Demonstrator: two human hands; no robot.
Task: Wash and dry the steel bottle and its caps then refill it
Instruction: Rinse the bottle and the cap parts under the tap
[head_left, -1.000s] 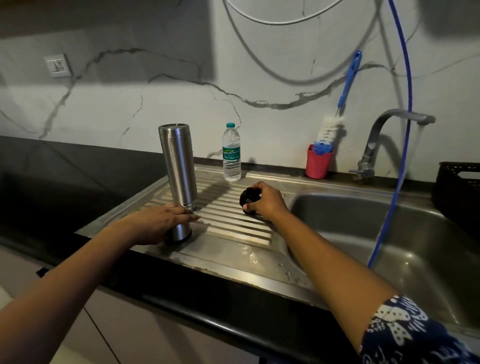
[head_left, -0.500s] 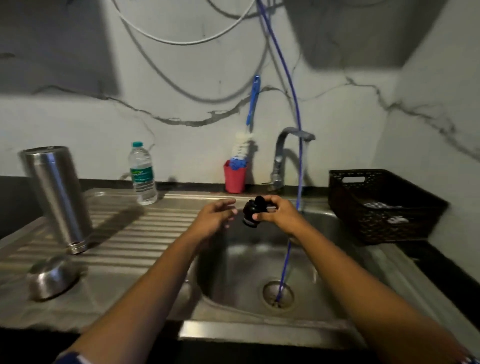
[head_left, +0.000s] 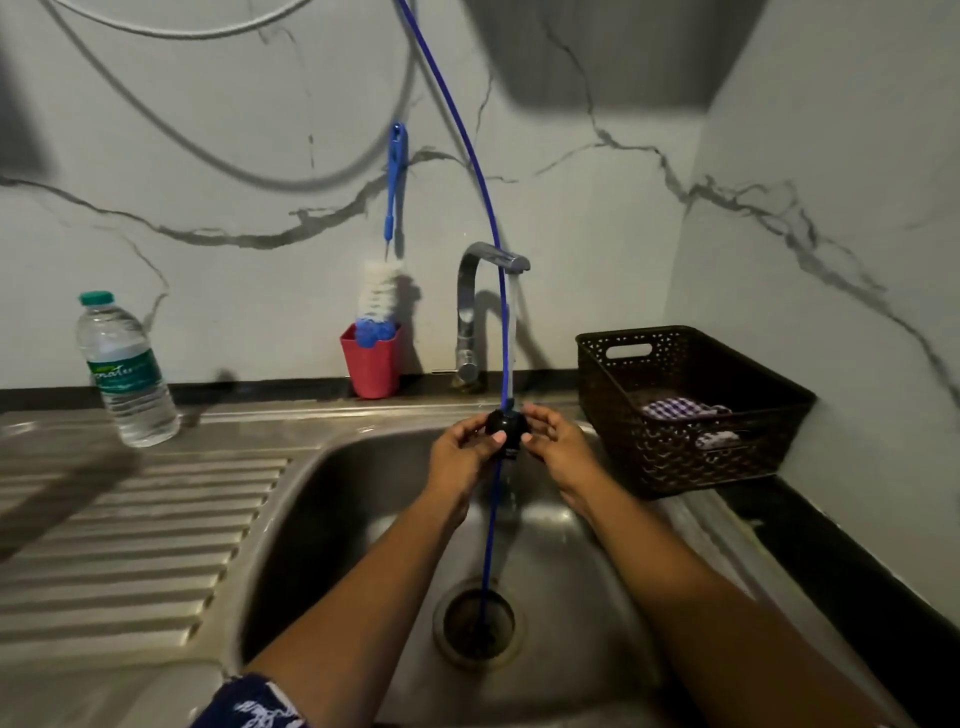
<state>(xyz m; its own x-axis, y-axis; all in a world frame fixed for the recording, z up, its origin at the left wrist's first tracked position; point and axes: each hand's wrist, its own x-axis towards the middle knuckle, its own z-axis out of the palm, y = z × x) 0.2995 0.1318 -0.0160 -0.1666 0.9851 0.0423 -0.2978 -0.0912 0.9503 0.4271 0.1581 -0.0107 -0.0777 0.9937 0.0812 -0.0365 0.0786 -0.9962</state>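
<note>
Two hands | left hand (head_left: 464, 453) and right hand (head_left: 558, 447) both pinch black cap (head_left: 504, 427) | cap brought from drainboard (head_left: 130, 545) under running tap (head_left: 466, 312) | rinsing starts

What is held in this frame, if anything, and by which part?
The black cap, held under the running tap. The left hand pinches its left side and the right hand pinches its right side, both with the fingertips.

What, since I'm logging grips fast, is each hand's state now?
Left hand: pinches the black cap under the running tap.
Right hand: pinches the same cap from the other side.
</note>
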